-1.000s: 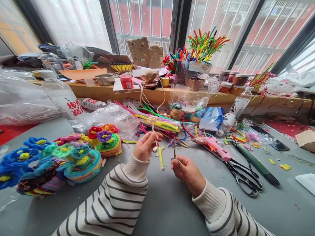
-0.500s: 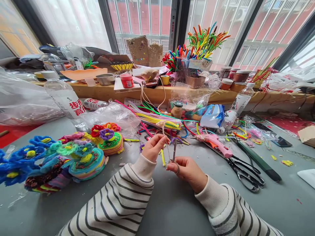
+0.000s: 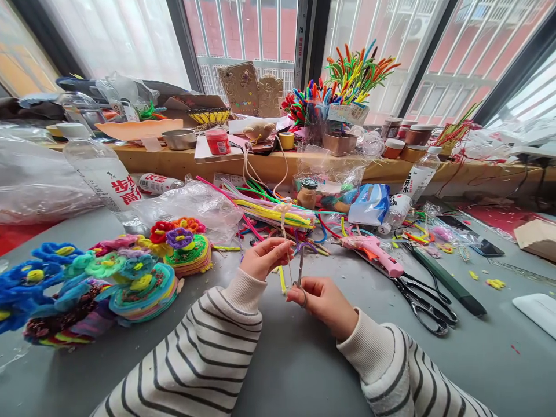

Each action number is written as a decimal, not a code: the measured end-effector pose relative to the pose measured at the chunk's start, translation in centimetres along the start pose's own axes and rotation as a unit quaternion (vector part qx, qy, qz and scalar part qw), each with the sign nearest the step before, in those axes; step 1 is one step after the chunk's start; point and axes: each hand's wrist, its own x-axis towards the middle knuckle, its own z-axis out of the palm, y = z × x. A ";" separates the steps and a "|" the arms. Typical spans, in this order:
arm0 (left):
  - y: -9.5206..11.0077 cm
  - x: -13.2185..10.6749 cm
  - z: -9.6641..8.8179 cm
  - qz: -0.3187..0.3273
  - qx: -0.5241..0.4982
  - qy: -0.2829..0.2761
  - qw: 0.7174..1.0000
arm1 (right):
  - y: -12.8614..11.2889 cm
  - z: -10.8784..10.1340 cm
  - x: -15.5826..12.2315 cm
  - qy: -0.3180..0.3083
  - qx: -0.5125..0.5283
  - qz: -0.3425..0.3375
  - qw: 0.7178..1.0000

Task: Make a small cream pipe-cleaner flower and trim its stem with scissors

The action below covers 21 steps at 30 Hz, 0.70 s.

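Note:
My left hand point(image 3: 263, 259) pinches a thin, pale pipe cleaner point(image 3: 284, 215) between thumb and fingertips. Its fuzzy looped top rises above the fingers, and a thin stem hangs below them. A small pair of scissors point(image 3: 301, 265) is in my right hand point(image 3: 325, 302), blades pointing up and a finger through a handle ring. The blades stand just right of the stem; whether they touch it I cannot tell. Behind both hands lies a bundle of yellow and lilac pipe cleaners point(image 3: 269, 213).
On the left sit fuzzy blue flowers point(image 3: 35, 277) and a round pastel piece point(image 3: 143, 295). To the right lie a pink glue gun point(image 3: 376, 255), black scissors point(image 3: 423, 307) and a dark green tool point(image 3: 452, 284). A water bottle point(image 3: 98, 171) leans at the back left.
The whole view has shifted slightly, so things sit further left. The pale pipe cleaner shows a little higher above my left fingers. Both hands keep their holds.

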 end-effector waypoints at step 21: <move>-0.1 -0.1 -0.3 0.100 0.047 0.034 0.993 | 0.4 -0.4 0.0 0.090 -0.033 -0.059 0.994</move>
